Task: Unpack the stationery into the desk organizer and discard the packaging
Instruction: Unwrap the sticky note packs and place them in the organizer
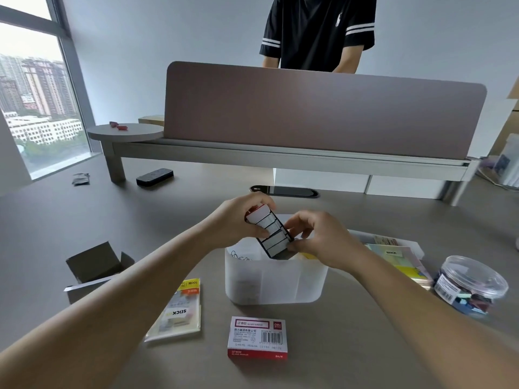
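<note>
Over the translucent white desk organizer (273, 282) I hold an opened staple box (269, 233), tilted, with rows of grey staples showing. My left hand (238, 223) grips its upper red-and-white end. My right hand (320, 237) pinches its lower end just above the organizer's rim. Paper clips lie in the organizer's left compartment. A closed red-and-white staple box (257, 338) lies on the desk in front of the organizer. A sticky-note pack (177, 313) in clear wrap lies to its left.
An open cardboard box (95, 266) stands at the left. At the right are a clear tub of coloured clips (470, 286) and a tray with sticky notes (393, 254). A desk divider (323, 113), a black remote (154, 177) and a person stand beyond.
</note>
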{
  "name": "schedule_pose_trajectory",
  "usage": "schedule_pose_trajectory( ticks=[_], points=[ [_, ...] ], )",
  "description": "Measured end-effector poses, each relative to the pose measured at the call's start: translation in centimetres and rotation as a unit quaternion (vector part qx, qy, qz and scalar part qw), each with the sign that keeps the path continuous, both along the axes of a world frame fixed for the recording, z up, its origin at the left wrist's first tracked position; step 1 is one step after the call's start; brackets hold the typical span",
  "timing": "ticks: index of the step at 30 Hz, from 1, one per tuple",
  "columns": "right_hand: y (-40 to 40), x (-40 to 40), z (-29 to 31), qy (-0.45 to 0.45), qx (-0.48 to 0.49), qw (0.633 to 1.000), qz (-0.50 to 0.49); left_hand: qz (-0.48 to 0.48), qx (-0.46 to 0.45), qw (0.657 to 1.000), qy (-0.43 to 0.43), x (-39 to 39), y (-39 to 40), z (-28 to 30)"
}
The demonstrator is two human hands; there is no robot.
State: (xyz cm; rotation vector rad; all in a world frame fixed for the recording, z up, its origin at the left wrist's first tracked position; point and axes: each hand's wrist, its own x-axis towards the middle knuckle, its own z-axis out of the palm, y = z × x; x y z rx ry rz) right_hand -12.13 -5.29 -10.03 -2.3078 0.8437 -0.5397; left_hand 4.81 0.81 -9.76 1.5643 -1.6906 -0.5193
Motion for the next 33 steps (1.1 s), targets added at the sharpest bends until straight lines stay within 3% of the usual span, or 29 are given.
schedule_pose_trajectory(
  ticks=[11,33],
  points=[
    [0.19,-0.31,-0.23,-0.029,-0.004,1.000,0.010,-0.005,-0.006,1.000,0.026,0.20,-0.23,-0.37],
    [0.84,-0.61,-0.33,-0.040,0.013,0.999,0.019,0.006,-0.011,0.999,-0.032,-0.29,0.47,-0.29]
  ],
)
